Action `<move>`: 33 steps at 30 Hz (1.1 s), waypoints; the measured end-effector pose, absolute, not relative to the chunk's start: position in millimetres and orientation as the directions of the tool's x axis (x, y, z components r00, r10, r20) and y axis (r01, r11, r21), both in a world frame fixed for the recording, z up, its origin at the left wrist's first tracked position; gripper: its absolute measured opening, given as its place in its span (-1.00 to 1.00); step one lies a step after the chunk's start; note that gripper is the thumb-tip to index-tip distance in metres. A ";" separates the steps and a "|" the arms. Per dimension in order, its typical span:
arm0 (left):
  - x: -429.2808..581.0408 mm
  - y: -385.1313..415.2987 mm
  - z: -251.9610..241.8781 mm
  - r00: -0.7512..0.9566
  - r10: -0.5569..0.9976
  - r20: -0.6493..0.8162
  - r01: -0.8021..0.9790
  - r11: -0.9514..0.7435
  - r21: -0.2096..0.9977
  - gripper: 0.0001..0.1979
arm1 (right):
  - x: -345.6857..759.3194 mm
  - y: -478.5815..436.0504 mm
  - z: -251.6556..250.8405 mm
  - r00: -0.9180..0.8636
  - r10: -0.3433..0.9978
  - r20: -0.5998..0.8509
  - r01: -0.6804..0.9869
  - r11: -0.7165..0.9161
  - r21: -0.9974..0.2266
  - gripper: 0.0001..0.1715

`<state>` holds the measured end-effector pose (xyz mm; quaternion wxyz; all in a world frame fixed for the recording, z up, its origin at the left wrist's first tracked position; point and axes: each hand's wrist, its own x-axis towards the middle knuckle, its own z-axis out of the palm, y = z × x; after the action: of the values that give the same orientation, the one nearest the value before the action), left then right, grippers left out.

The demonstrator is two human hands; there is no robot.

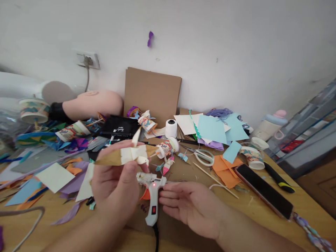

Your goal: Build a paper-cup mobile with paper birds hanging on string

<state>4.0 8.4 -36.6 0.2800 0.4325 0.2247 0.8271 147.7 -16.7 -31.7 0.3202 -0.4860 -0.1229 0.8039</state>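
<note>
My left hand [117, 185] is raised above the wooden table [262, 217] and grips a brown paper cone wrapped with white tape [128, 155], held roughly level with its narrow end to the left. My right hand [191, 206] lies low over the table with fingers stretched out toward the left, fingertips right beside a white hot glue gun [153, 201] whose red light is on. The glue gun rests on the table between both hands, its cable running toward me.
Coloured paper scraps cover the left side. White scissors [204, 156], wooden skewers [214, 178], a tape roll [171, 128], decorated paper cups [253, 157], a phone [264, 190], a black cutter [279, 178] and a cardboard sheet [152, 92] against the wall surround the hands.
</note>
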 end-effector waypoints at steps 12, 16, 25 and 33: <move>15.5 2.1 -68.0 0.013 0.915 0.403 -0.322 -0.378 0.868 -0.83 | 242.1 21.8 -53.9 -0.518 0.840 -0.160 0.743 0.348 -0.572 -0.89; 15.4 4.0 -71.0 0.047 0.934 0.356 -0.272 -0.331 0.904 -0.82 | 239.2 15.3 -65.3 -0.582 0.784 -0.216 0.749 0.414 -0.518 -0.86; 12.8 6.3 -74.2 0.041 0.930 0.366 -0.254 -0.345 0.904 -0.84 | 233.8 5.1 -59.2 -0.645 0.734 -0.213 0.710 0.472 -0.522 -0.95; 14.2 7.1 -69.9 0.037 0.937 0.346 -0.250 -0.327 0.911 -0.85 | 225.9 -1.4 -56.0 -0.648 0.715 -0.262 0.742 0.515 -0.429 -0.90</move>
<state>14.2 7.1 -69.9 0.4828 0.5341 0.3216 0.6150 225.9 -1.4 -56.0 -0.0257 -0.4189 -0.8699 0.2592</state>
